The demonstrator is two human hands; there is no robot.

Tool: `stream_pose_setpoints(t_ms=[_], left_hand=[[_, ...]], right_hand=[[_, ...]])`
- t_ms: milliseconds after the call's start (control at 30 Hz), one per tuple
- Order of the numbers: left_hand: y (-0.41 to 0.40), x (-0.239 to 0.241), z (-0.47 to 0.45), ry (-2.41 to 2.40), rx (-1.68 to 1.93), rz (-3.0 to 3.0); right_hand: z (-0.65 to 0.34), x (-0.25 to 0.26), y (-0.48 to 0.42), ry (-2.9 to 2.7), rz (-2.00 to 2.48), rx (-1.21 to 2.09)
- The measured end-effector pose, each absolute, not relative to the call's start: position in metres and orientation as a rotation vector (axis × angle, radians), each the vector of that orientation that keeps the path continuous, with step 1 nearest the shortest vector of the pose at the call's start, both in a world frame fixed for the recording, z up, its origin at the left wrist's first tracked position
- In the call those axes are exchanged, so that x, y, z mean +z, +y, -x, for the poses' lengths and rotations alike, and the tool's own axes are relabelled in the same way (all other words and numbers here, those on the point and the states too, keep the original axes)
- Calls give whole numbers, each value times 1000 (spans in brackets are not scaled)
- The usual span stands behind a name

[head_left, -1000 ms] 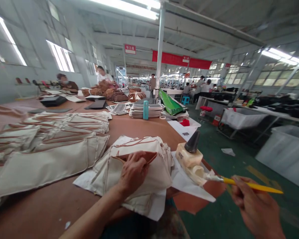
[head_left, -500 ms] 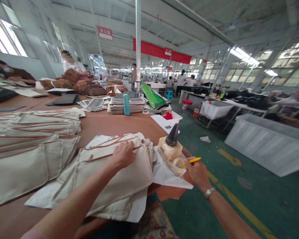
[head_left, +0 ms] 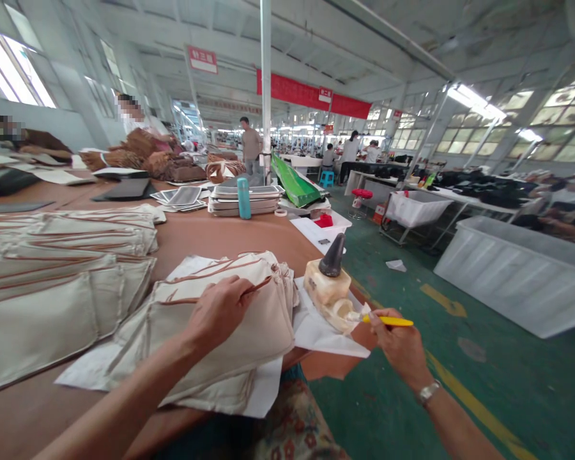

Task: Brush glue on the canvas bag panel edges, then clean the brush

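Note:
My left hand is closed on a thin brown strip along the opening of the top cream fabric bag piece, pinching it up from the stack. In my right hand is a brush with a yellow handle. Its pale bristle end meets the round mouth of a stained, cream-coloured plastic container, which has a black cone on top. White paper lies beneath the container and the stack.
More cream fabric pieces overlap on the brown table at left. Toward the back stand a turquoise bottle, stacked grey panels and a green bag. A large white bin is on the floor at right. Other people work farther off.
My right hand and the brush have drawn back to the right, showing the pale bristle end. My left hand has shifted left and lifts the brown strip.

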State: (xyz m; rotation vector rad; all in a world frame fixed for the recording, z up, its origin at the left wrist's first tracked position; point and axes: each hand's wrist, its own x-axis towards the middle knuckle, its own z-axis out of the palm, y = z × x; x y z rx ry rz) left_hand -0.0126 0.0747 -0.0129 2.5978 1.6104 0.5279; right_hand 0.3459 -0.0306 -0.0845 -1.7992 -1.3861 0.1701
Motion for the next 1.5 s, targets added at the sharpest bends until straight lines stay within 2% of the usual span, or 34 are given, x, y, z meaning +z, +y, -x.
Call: stream_pose_setpoints(t_ms=[167, 300, 433, 600, 733, 800, 900, 1033, 1167, 1500], left_hand=[[42, 3, 17, 1702, 492, -2720], [27, 9, 20, 1737, 507, -2554], [25, 3, 27, 1548, 660, -2353], [21, -4, 32, 1327, 810, -2084], [12, -3, 33, 1250, 835, -1963], [6, -2, 32, 1228, 836, -1951], [-2, 0, 32, 1200, 830, -1950], [-12, 3, 30, 1152, 823, -1904], [-22, 3, 29, 1091, 812, -1846], [-30, 3, 29, 1035, 767, -1821]], right_hand=[[-348, -82, -35, -1357, 1800, 78], [-347, -78, -38, -1434, 1786, 99], [-348, -77, -45, -1404, 1778, 42], [-349, -79, -46, -1455, 1786, 167], [-330, -56, -54, -1316, 1820, 10], [-309, -35, -62, -1159, 1721, 174], [-271, -6, -71, -985, 1275, 551], [-230, 14, -74, -1021, 1001, 758], [-211, 17, -65, -1148, 987, 805], [-206, 25, -69, -1268, 970, 623]])
